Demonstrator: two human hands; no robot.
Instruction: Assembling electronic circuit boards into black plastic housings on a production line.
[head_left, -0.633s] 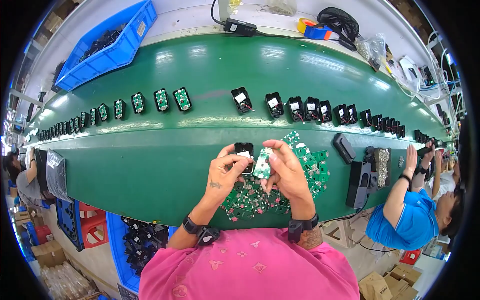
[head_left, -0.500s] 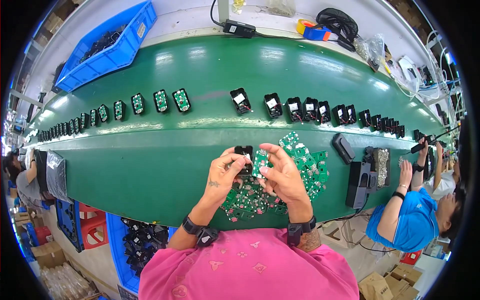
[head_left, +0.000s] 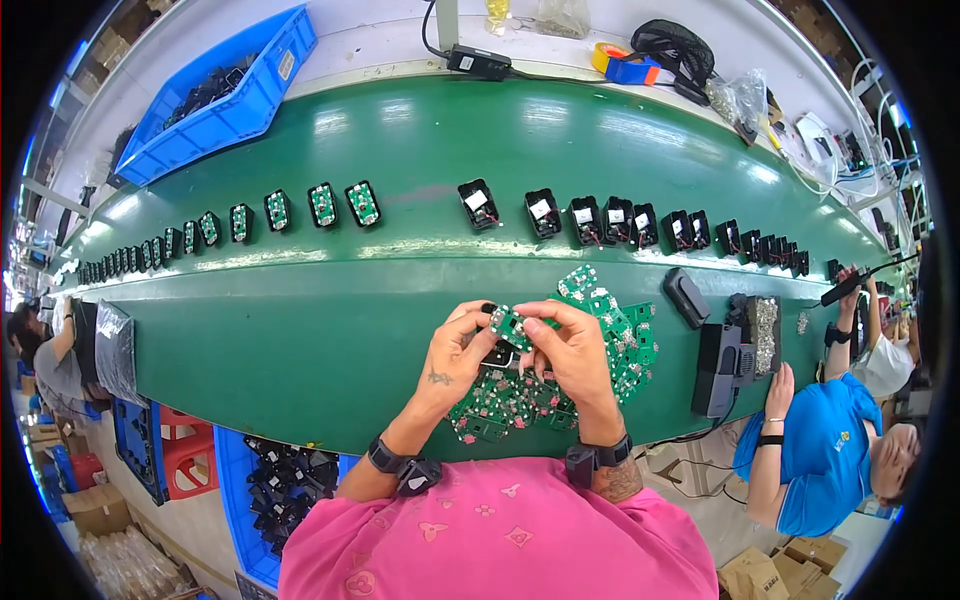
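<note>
Close in front of me, my left hand (head_left: 452, 352) is closed around a small black plastic case (head_left: 499, 355), most of which is hidden by fingers and the board above it. My right hand (head_left: 572, 350) pinches a green circuit board (head_left: 511, 328) between thumb and fingers. The board lies tilted over the case, and its left edge comes up to my left fingertips; whether they touch it I cannot tell. Beneath and to the right of both hands spreads a heap of loose green circuit boards (head_left: 625, 350).
Across the green bench (head_left: 290, 340) runs a row of black cases: those at left hold green boards (head_left: 322, 205), those at right show white parts and wires (head_left: 543, 213). A blue crate (head_left: 215, 95) stands far left. At right are a black device (head_left: 714, 370) and a co-worker (head_left: 815, 450).
The board in my right hand has moved left and turned from upright to tilted, now covering part of the case. The co-worker at right has shifted an arm and leaned back.
</note>
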